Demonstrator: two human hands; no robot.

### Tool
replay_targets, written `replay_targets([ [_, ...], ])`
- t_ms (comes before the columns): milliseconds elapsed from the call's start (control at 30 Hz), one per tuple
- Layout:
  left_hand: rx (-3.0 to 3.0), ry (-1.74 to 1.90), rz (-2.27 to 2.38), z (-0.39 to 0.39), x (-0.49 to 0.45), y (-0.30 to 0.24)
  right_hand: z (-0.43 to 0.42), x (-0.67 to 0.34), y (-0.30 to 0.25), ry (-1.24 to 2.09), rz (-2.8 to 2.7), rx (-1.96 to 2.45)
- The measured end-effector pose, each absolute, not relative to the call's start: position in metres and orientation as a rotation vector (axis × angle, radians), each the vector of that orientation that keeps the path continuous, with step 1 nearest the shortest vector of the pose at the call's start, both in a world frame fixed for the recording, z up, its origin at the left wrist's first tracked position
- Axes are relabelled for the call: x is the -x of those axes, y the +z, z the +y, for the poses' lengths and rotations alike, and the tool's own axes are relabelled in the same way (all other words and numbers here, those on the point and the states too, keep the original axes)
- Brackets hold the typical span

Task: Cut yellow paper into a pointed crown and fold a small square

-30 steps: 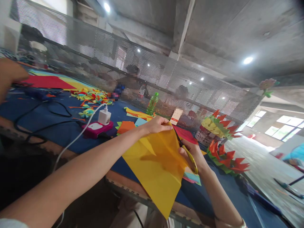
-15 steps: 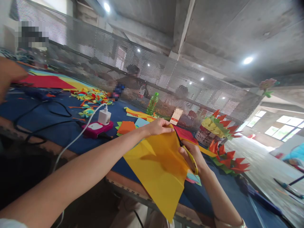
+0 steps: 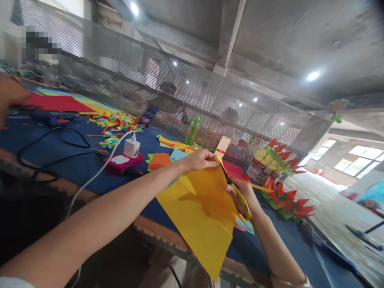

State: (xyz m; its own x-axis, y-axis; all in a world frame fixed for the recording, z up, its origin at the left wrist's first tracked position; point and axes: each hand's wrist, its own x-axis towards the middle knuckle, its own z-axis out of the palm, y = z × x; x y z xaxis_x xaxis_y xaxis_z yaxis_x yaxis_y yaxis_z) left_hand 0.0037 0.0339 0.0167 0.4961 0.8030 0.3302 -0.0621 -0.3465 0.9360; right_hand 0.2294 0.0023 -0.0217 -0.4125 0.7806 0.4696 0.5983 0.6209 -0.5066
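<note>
A large folded yellow paper sheet [image 3: 204,212] hangs above the near edge of the blue table [image 3: 60,152]. My left hand [image 3: 199,159] pinches its top corner, fingers closed on the paper. My right hand [image 3: 244,196] is wrapped round yellow-handled scissors [image 3: 237,191], whose blades run up along the sheet's right edge toward the left hand. A thin yellow strip [image 3: 259,187] trails off to the right of the scissors.
Red and green paper spiked ornaments [image 3: 279,176] stand at right. A white charger on a pink phone [image 3: 124,160], cables, a green bottle [image 3: 192,131], cut coloured paper and a perforated metal screen [image 3: 180,92] lie beyond. Another person's hand [image 3: 9,94] shows far left.
The scissors have advanced up the sheet's right edge toward my left hand, and a thin yellow strip now hangs off to the right. The sheet has shifted slightly.
</note>
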Motion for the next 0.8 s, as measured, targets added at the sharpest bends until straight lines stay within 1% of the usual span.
replay_targets([
  [400,-1.645,1.006,0.624,0.0339,-0.0028,0.0166,0.0004,-0.2303,-0.0193,0.339,-2.146,1.159],
  [667,-1.611,1.007,0.610,0.0351,-0.0024,0.0151,-0.0032,-0.2294,-0.0176,0.292,-2.183,1.121],
  [800,-1.648,0.995,0.658,0.0350,-0.0037,0.0145,-0.0069,-0.2269,-0.0138,0.345,-2.207,1.112],
])
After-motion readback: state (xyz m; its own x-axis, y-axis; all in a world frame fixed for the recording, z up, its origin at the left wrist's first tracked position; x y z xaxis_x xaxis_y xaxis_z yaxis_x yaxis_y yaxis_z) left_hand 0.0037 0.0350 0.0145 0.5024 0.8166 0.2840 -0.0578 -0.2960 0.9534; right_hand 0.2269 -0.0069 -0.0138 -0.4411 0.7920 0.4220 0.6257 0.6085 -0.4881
